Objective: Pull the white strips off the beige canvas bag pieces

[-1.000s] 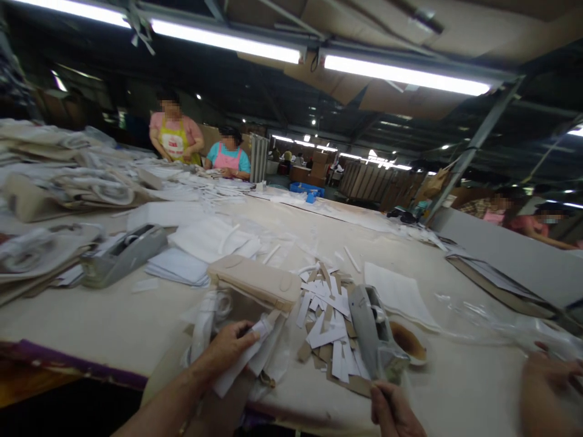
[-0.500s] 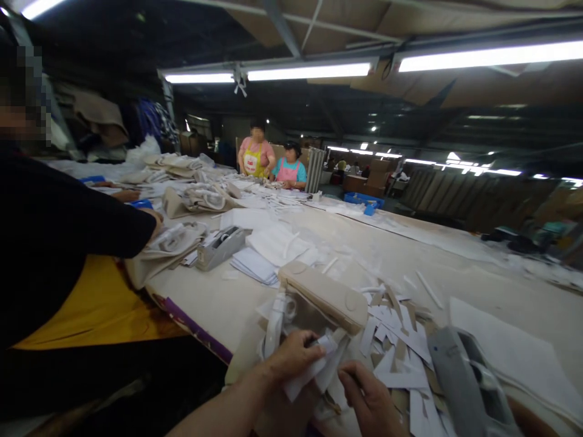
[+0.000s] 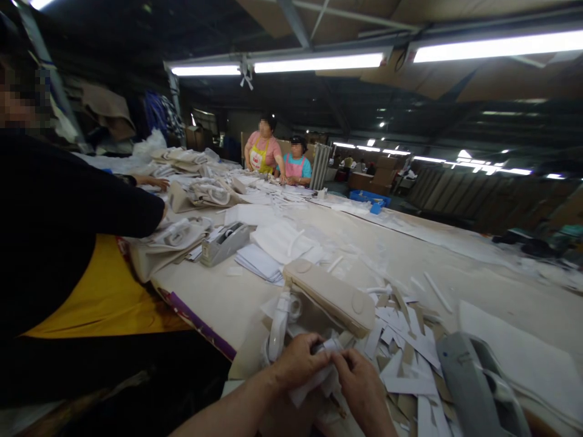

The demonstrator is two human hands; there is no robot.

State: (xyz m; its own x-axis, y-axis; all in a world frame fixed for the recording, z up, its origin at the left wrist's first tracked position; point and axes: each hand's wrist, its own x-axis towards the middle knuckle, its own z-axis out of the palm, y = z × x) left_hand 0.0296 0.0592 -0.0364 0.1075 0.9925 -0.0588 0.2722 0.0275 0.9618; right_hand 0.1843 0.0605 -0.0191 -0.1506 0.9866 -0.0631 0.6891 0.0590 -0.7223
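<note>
Together, both hands pinch a white paper strip, long axis slanting down-left.

Tape dispenser cut off below

No text, label, brand or number can be read anywhere in the view. The yellow apron of the person at the far end of the table bears a pale patch with red marks, too small and blurred to make out. The grey tape dispenser near the left edge, the paper strips and the beige bags show no legible print.
</note>
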